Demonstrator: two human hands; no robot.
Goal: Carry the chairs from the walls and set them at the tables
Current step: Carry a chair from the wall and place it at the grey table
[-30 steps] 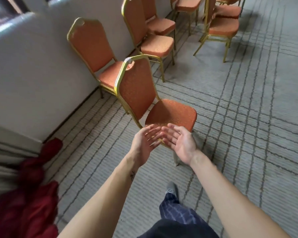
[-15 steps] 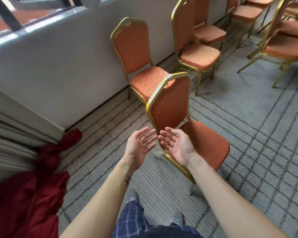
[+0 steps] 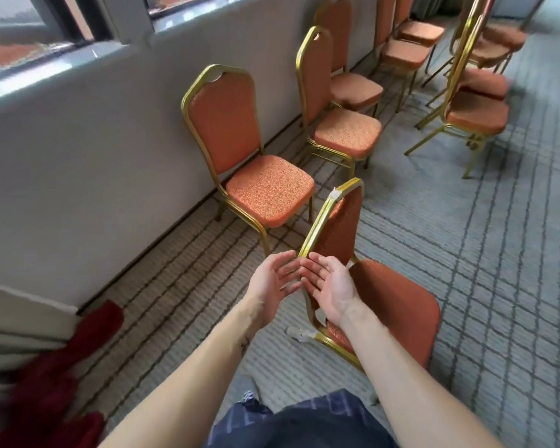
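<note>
In the head view both hands are held out in front of the body, palms turned up and fingers spread loosely, holding nothing: the left hand [image 3: 272,282] sits just left of the right hand [image 3: 330,294], fingertips nearly meeting. The nearest chair [image 3: 340,221] stands on the carpet [image 3: 466,227] directly ahead of them, pulled clear of the wall [image 3: 78,150] and seen almost edge-on, its seat [image 3: 396,305] pointing right and towards the camera. Its gold back frame [image 3: 319,221] rises up and away from the fingertips, leaning slightly right, and its lower end passes right between the two hands. So the left hand lies on the rear, wall-facing side of the backrest and the right hand on the seat side, closer to the seat. Whether either hand touches the frame I cannot tell. My guess is that a lift would want one hand on each side of that upright. Another chair [image 3: 249,156] stands against the wall just beyond, and more line the wall past it. A red cloth [image 3: 55,367] lies on the floor at lower left
</note>
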